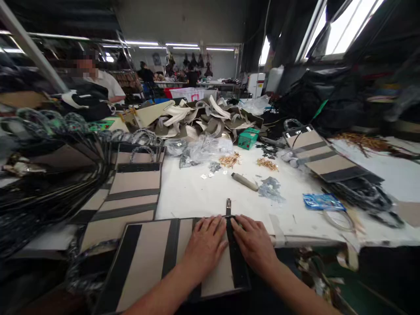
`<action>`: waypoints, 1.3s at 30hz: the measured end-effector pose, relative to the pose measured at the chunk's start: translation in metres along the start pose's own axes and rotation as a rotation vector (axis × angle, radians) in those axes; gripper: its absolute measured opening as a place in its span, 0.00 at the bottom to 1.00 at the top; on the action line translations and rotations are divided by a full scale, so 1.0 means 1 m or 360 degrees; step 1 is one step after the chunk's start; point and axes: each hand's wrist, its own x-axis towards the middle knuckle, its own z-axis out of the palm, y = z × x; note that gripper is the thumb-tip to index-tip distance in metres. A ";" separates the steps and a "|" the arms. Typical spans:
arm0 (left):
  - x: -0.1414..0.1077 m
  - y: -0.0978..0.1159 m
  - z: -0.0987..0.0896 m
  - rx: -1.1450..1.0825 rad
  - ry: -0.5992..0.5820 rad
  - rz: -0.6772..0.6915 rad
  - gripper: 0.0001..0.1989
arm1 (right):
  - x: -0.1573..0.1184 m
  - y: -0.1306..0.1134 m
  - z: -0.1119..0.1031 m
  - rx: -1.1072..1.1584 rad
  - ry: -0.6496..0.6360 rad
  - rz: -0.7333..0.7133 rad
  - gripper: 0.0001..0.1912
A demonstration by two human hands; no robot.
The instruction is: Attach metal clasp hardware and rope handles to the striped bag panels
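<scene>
A striped beige-and-black bag panel lies in front of me at the near edge of the table. My left hand rests flat on it, fingers stretched toward its far edge. My right hand lies over the black band at the panel's right end, fingers extended and fingertips close to those of my left. Between the two hands, a short dark tab with a metal fitting sticks out past the far edge. Whatever is under my palms is hidden.
Striped bags with wrapped handles crowd the left; another bag lies right. On the white table are a grey-handled tool, gold-coloured hardware, a green box and a blue packet. A person sits back left.
</scene>
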 end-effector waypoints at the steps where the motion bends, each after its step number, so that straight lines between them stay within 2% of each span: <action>1: 0.000 0.000 -0.001 0.0000 0.0023 0.0016 0.26 | 0.001 0.000 -0.001 0.0051 -0.0010 -0.0039 0.22; 4: -0.001 -0.004 0.000 -0.0025 0.0085 0.0051 0.26 | 0.003 0.014 -0.009 0.0175 0.0020 -0.0021 0.20; 6: -0.002 -0.008 0.002 -0.0070 0.0118 0.0055 0.26 | 0.000 0.040 -0.019 0.0262 0.0104 0.0092 0.18; 8: -0.002 -0.011 0.005 -0.0116 0.0130 0.0052 0.27 | -0.005 0.077 -0.032 0.0247 0.0170 0.0326 0.18; 11: -0.003 -0.013 0.008 -0.0158 0.0111 0.0046 0.27 | -0.010 0.134 -0.050 0.0121 -0.0013 0.0649 0.18; 13: -0.002 -0.012 0.008 -0.0172 0.0111 0.0041 0.27 | -0.008 0.160 -0.055 0.0115 -0.0176 0.0701 0.18; 16: -0.002 -0.011 0.007 -0.0192 0.0123 0.0024 0.27 | 0.000 0.174 -0.056 0.0139 -0.0277 0.0692 0.15; 22: -0.002 -0.008 0.002 -0.0250 0.0082 -0.0007 0.28 | 0.020 0.179 -0.066 0.0129 -0.0411 0.0731 0.08; 24: -0.002 -0.006 -0.001 -0.0280 0.0038 -0.0036 0.28 | 0.027 0.176 -0.073 0.0158 -0.0463 0.0708 0.06; 26: -0.002 -0.004 -0.004 -0.0310 0.0002 -0.0067 0.29 | 0.034 0.162 -0.078 0.0228 -0.0522 0.0656 0.08; 28: -0.002 -0.002 -0.007 -0.0340 -0.0010 -0.0085 0.30 | 0.041 0.133 -0.081 0.0463 -0.0583 0.0618 0.11; 31: -0.002 -0.001 -0.010 -0.0390 -0.0008 -0.0104 0.31 | 0.052 0.075 -0.075 0.0989 -0.0668 0.0553 0.13; 34: -0.003 0.000 -0.010 -0.0441 0.0006 -0.0127 0.30 | 0.064 0.029 -0.059 0.1124 -0.0691 0.0358 0.12; 36: -0.004 -0.001 -0.009 -0.0461 0.0015 -0.0142 0.30 | 0.071 0.016 -0.048 0.1054 -0.0697 0.0249 0.11; 39: -0.005 -0.002 -0.008 -0.0469 0.0012 -0.0156 0.30 | 0.075 0.015 -0.037 0.0930 -0.0716 0.0188 0.11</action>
